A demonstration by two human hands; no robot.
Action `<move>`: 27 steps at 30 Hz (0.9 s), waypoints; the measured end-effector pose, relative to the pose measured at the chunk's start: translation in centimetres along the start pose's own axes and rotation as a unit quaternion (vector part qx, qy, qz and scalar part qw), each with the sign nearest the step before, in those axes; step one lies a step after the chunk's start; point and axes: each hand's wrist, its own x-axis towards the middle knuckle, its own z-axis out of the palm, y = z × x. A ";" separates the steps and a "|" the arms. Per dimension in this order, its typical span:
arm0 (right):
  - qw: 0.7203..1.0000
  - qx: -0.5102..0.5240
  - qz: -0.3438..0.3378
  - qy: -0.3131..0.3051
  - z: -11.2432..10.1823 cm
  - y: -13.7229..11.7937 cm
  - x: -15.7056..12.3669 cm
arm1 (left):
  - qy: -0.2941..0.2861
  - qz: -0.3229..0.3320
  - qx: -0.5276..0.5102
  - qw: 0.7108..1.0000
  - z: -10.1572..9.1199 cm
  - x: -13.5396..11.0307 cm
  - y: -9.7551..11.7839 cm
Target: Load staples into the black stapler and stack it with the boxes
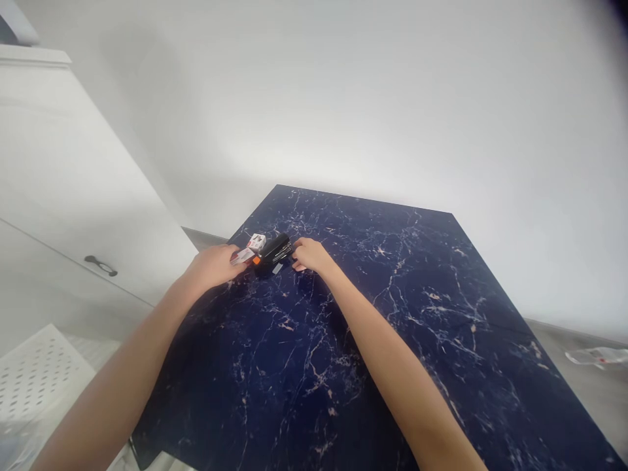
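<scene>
Near the left edge of the dark blue marbled tabletop (304, 340), my left hand (216, 265) has its fingers and thumb around a flat red-and-white packet (243, 256). Just beyond it is a small white box (256, 242) with red and dark print. Beside these lies a black object, which looks like a stapler (273, 246), with silvery metal strips at its right side. An orange piece (256, 260) and a small grey piece (277, 268) are close to it. My right hand (309, 254) is at the black object's right end, fingers loosely curled and apart; contact is unclear.
A white wall (367, 104) stands behind the table. To the left is a white cabinet (73, 163) with a dark handle (101, 265). A white perforated item (42, 373) sits low at left, and a clear plastic item (596, 356) lies beyond the table's right edge.
</scene>
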 end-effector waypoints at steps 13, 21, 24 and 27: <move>0.983 0.130 -0.099 0.084 0.5 1.5 -0.1 | 0.239 0.105 -0.042 0.965 2.5 -1.8 8.8; 0.950 -0.019 -0.169 0.262 1.9 1.8 -0.6 | 0.275 0.082 -0.111 0.952 3.7 -0.7 8.1; 0.948 -0.067 -0.178 0.254 2.3 1.6 -1.1 | 0.296 0.040 -0.157 0.941 3.9 -0.3 6.1; 0.942 -0.117 -0.211 0.232 2.8 1.5 -1.4 | 0.280 0.001 -0.169 0.945 4.4 0.7 4.2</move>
